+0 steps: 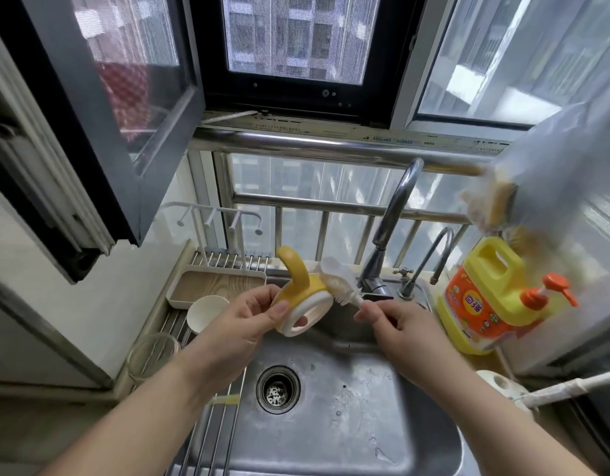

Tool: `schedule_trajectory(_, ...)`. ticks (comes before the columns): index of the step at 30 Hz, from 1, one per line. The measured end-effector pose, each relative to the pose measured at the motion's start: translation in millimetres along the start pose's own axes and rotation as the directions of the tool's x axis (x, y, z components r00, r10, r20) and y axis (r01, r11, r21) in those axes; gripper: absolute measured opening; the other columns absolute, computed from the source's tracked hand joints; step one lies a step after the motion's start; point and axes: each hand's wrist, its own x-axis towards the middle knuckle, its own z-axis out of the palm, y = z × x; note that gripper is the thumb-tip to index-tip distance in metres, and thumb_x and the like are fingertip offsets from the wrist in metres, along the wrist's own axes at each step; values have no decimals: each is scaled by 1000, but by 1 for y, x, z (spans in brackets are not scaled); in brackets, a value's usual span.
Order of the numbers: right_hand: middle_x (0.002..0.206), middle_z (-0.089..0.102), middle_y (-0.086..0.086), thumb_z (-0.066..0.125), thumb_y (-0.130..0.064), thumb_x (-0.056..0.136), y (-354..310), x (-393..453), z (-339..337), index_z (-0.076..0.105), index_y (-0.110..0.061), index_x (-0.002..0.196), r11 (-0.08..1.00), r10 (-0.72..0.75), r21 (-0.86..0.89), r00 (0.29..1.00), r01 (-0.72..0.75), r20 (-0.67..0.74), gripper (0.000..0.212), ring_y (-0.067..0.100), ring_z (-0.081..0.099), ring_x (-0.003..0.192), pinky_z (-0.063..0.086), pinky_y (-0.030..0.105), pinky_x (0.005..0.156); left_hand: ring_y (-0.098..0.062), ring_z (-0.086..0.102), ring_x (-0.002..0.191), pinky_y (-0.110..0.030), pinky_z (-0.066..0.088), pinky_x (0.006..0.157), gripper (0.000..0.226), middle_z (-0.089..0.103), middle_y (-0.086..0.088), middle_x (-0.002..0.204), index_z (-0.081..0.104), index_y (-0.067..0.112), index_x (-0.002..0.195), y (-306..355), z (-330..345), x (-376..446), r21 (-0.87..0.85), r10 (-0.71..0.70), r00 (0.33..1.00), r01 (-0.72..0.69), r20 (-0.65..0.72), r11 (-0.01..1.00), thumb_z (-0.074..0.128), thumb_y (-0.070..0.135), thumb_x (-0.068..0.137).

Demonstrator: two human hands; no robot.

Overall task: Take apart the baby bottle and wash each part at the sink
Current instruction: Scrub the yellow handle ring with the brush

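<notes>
1. Head view looks down into a stainless steel sink (331, 441) set under a window, with both bare forearms reaching in from below.
2. Over the basin, the left hand (243, 324) holds the yellow and white bottle collar (302, 305), thumb curled onto its white ring and fingers behind it; one yellow handle sticks up from the collar.
3. The right hand (400, 324) pinches the white stem of a small bottle brush (334, 286) between curled fingertips, and the bristles lie against the collar's upper edge.
4. A round drain strainer (278, 389) sits in the sink floor, left of centre, with drops of water scattered on the metal around it.
5. Behind the basin a tall curved faucet (393, 221) rises, and a smaller curved tap (430, 259) stands just to its right.
6. On the right counter stands a yellow detergent jug (485, 297) with an orange pump and an orange label.
7. Left of the sink, a wire drying rack (207, 424) carries a white cup (205, 312) and a clear glass (152, 352); farther back lies a white tray with a wood-grain base (216, 285), and white pegs stand above it.
8. A metal rail and bars (331, 142) cross in front of the lower glass, and a dark-framed window with an insect screen (296, 36) fills the top; tower blocks show outside.
9. A blurred pale thing hangs at the upper right; what it is cannot be told.
</notes>
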Motion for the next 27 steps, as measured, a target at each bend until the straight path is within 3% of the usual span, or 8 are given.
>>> schedule_trajectory(3, 39, 44, -13, 52, -34, 94, -2, -3, 3, 71, -24, 81, 999, -34, 37, 999, 33, 23, 25, 5, 35, 37, 25, 13, 40, -9, 65, 74, -19, 48, 76, 24, 66, -2, 75, 59, 0, 88, -2, -1, 2, -64, 1, 999, -4, -43, 998, 58, 22, 79)
schedule_trajectory(6, 36, 42, -14, 50, -36, 96, 3, 2, -1, 70, -23, 83, 999, 50, 18, 999, -51, 6, 27, 4, 35, 35, 26, 13, 38, -10, 64, 80, -18, 49, 77, 32, 66, -4, 82, 68, 8, 87, 0, 1, 2, -97, 8, 1000, -7, 6, 995, 74, 36, 75)
schedule_trajectory(11, 36, 41, -11, 50, -37, 95, -1, 4, -1, 71, -23, 85, 999, 30, 37, 999, -31, 41, 28, 3, 34, 35, 26, 12, 38, -10, 62, 79, -21, 43, 81, 22, 66, -4, 81, 61, 1, 94, -2, 1, 5, -36, -2, 999, 1, -34, 999, 54, 17, 80)
schedule_trajectory(16, 37, 40, -11, 49, -37, 96, 0, 6, -2, 71, -23, 82, 999, 20, 32, 999, -21, 26, 29, 5, 34, 36, 26, 14, 40, -11, 61, 81, -16, 47, 77, 21, 66, -5, 82, 61, 3, 94, 1, 1, 6, -28, 6, 999, -7, -36, 1000, 55, 19, 83)
schedule_trajectory(22, 36, 42, -13, 49, -36, 96, 3, 7, -1, 71, -23, 83, 999, 26, 31, 1000, -26, 9, 29, 4, 37, 35, 26, 12, 39, -10, 63, 80, -22, 43, 80, 26, 67, -4, 82, 61, 1, 97, 2, 2, 8, -10, 24, 999, -24, -27, 1000, 52, 19, 80)
schedule_trajectory(27, 38, 45, -15, 49, -37, 96, 4, 6, 1, 71, -23, 81, 1000, 4, 21, 1000, -5, 26, 29, 4, 38, 37, 28, 12, 40, -13, 63, 82, -27, 44, 82, 21, 68, -7, 86, 64, 5, 95, 0, 0, 8, -53, 14, 999, -16, -28, 998, 64, 23, 84)
